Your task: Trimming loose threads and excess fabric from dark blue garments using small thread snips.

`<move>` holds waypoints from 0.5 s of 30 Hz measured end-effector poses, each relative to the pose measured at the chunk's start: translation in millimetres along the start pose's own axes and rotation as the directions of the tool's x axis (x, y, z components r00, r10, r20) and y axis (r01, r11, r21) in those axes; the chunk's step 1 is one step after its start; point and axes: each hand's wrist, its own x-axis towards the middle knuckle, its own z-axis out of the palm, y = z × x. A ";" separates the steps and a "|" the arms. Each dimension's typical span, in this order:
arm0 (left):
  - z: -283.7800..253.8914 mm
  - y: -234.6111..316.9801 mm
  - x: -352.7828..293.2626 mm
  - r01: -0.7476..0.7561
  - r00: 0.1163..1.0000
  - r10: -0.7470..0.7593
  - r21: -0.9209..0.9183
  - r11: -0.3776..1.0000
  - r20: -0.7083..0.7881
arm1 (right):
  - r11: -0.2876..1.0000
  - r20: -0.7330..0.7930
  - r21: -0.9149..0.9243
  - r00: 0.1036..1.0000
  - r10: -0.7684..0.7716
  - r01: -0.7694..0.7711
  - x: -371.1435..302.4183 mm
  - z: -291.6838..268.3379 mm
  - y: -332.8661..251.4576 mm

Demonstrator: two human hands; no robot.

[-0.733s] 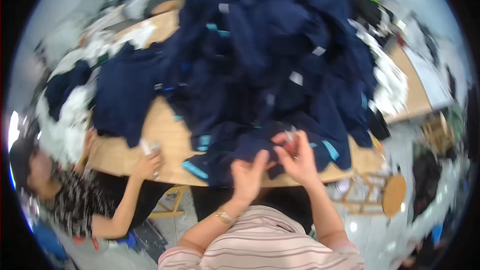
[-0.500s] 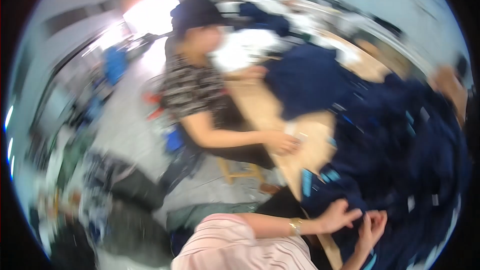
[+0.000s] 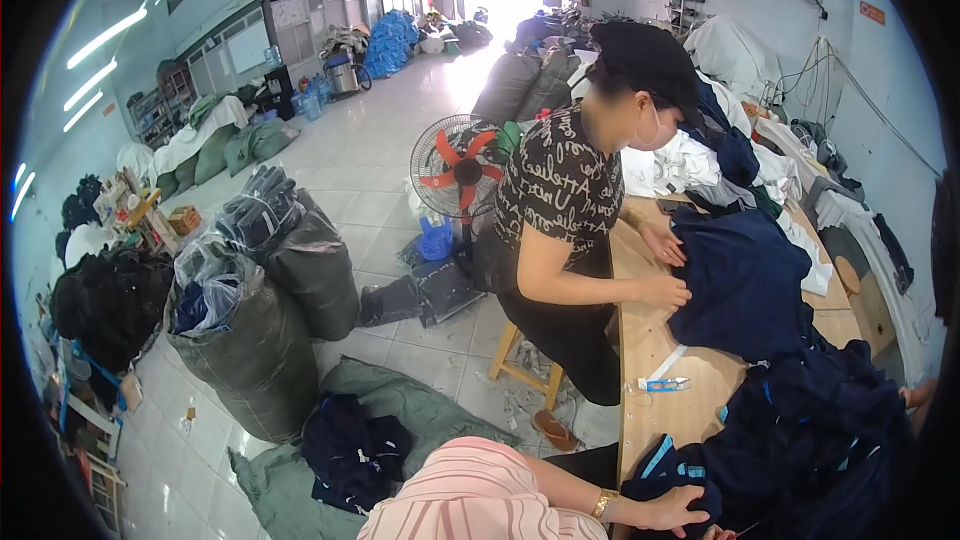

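Navy garment [image 3: 655, 486], turquoise strips [image 3: 657, 456]: on wooden table's [image 3: 650, 340] edge. Left hand [image 3: 672, 511]: touching cloth, pinch unclear. Right hand [image 3: 718, 533]: mostly out of frame, grip indeterminable. Handling: cloth best kept smooth.

I'm seeing deep navy all over the heaped garments [image 3: 800, 435], with light turquoise bands [image 3: 656, 457] brightening their edges, while the tabletop [image 3: 640, 340] is showing a pale honey wood tone. The thread snips [image 3: 665, 385] are standing out in bright blue. The nearer person is wearing a shirt [image 3: 480, 500] striped in pink, cream and reddish brown, and a bracelet [image 3: 604, 503] is gleaming gold. The co-worker is wearing a black T-shirt [image 3: 560, 190] patterned with pale script, plus a black cap [image 3: 645, 60]. The fan [image 3: 466, 172] is flaunting orange-red blades, the bulging sack [image 3: 250, 370] is looking drab grey-green, and a plastic sheet [image 3: 440, 405] is spreading muted green across whitish-grey floor tiles [image 3: 380, 190].
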 end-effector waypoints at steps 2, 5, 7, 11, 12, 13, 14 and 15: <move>0.9 -12.7 8.1 -0.028 0.999 0.028 -0.003 1.000 -0.034 | 0.983 -0.009 -0.129 0.991 -0.130 0.128 -1.5 -0.2 5.0; -2.3 2.2 -5.7 0.016 1.000 -0.016 0.067 0.998 -0.010 | 0.918 0.048 -0.307 0.968 -0.247 0.250 10.4 -22.9 30.7; 0.3 12.9 -15.5 0.025 1.000 -0.025 0.140 0.990 0.001 | 0.921 0.065 -0.297 0.967 -0.244 0.253 10.7 -17.6 26.1; 12.7 17.4 -22.1 0.431 0.901 -0.351 -0.433 0.792 0.255 | 0.930 0.002 -0.279 0.969 -0.247 0.238 -9.5 -19.6 16.8; 21.8 -8.5 -13.6 0.392 0.920 -0.350 -0.416 0.820 0.176 | 0.932 -0.057 -0.285 0.967 -0.249 0.223 -23.7 -22.9 13.9; 24.8 -10.0 -10.3 0.433 0.901 -0.366 -0.438 0.788 0.232 | 0.947 -0.126 -0.245 0.962 -0.243 0.207 -25.7 -29.1 18.8; 27.2 6.8 -17.4 0.399 0.917 -0.346 -0.399 0.826 0.201 | 0.922 -0.230 -0.145 0.894 -0.385 0.360 -18.8 -42.8 48.2; 24.3 -4.3 -11.0 0.384 0.922 -0.328 -0.390 0.837 0.204 | 0.968 -0.278 -0.158 0.932 -0.234 0.196 -27.7 -14.9 18.4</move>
